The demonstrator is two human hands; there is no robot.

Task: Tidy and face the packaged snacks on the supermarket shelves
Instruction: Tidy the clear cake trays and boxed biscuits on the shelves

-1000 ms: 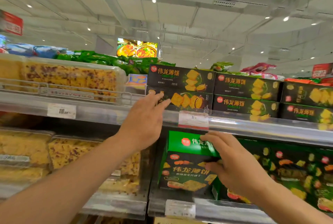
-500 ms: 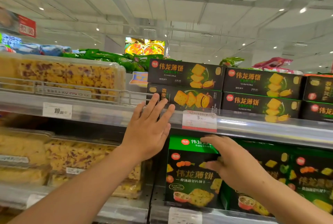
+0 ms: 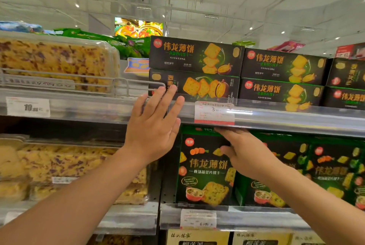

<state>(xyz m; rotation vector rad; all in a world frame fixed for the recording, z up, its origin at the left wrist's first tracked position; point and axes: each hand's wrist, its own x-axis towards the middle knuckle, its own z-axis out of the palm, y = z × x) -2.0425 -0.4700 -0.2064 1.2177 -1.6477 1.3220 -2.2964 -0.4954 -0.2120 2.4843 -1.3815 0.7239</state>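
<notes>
1. while our view has swung in closer over the last second, the top shelf rail (image 3: 276, 118) now cuts across the middle of what we see, and the stock has not shifted: the odd box (image 3: 194, 86) on the upper shelf lies under its neighbour with its print turned sideways, unlike the faced boxes to its right, so we judge it is the one to fix next.
2. below the rail, the green cracker box (image 3: 205, 169) stands upright at the left end of its row, front out, so we judge that spot nearly done.
3. our left hand (image 3: 153, 132) has climbed to the rail, fingers straight and spread, tips reaching the odd box's left end; it holds nothing.
4. our right hand (image 3: 248, 156) has stayed at the green box's upper right corner, its fingers (image 3: 232, 132) over the top edge and thumb on the front, lightly gripping it.
</notes>
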